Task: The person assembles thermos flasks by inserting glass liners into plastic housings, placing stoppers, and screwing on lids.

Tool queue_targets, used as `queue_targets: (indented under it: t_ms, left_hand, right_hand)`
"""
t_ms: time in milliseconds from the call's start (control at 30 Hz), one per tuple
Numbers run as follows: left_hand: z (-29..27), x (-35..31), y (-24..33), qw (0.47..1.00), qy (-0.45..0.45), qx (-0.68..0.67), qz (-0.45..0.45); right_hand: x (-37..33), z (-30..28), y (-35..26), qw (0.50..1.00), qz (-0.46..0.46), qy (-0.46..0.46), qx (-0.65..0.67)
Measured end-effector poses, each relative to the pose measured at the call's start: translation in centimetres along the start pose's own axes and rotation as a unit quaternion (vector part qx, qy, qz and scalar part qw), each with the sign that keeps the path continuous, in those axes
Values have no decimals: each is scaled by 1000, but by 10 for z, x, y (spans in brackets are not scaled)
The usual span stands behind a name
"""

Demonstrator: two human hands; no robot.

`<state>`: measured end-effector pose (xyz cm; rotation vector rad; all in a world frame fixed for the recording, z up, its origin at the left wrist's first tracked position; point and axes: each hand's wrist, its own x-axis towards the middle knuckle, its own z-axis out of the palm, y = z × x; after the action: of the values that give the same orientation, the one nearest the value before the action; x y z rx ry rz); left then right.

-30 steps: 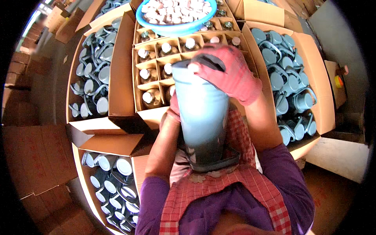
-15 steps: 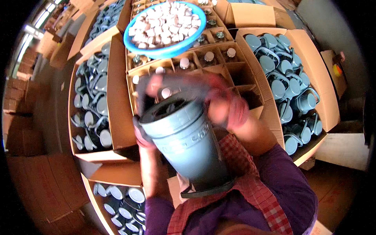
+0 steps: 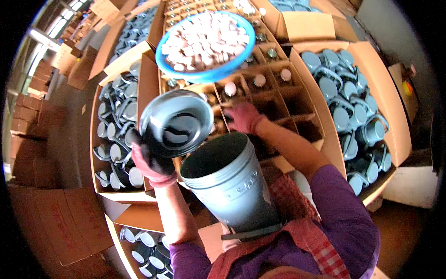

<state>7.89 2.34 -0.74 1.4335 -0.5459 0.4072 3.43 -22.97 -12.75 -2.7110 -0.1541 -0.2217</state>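
My left hand [image 3: 155, 162], in a pink and dark glove, grips a round grey-blue lid [image 3: 197, 109] by its edge, with its dark, recessed underside tilted toward me. An open grey-blue canister [image 3: 232, 186] with a dark inside stands tilted against my front, just below the lid. My right hand [image 3: 245, 118], gloved in pink, reaches over the divided carton [image 3: 299, 100], beside a glass bottle with a pale cap [image 3: 230, 89]. Its fingers are blurred and partly hidden, so what they hold, if anything, does not show.
A blue basin [image 3: 227, 72] full of small pale caps rests on the bottle cartons. Open cartons of grey-blue lidded, handled containers stand left [image 3: 151, 97] and right [image 3: 385, 93], with another [image 3: 139, 216] at lower left. Brown cartons [image 3: 60, 223] are stacked on the far left.
The lid has come off the canister, lifted up and left in my left hand. My right hand has left the canister's top and moved over the divided carton.
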Motion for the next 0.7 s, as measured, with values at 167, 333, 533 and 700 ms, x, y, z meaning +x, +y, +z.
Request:
queue_targets:
  t_ms: [167,333,533,700]
  left_hand:
    - [5,-4,-16,884,65,-317,-336]
    - [-18,-97,-99,802,52,-408,-434]
    - [12,-132,-75,793,-7,-383,-474]
    - [54,-59,-43,804,-47,-446,-390]
  right_hand:
    - [-3,38,21,986,47,-137,-77]
    - [16,-31,-4,993,-58,-53,-86]
    - [39,-185,-102,930,-283,212,-98]
    - [36,-232,-139,881,-421,198,-87]
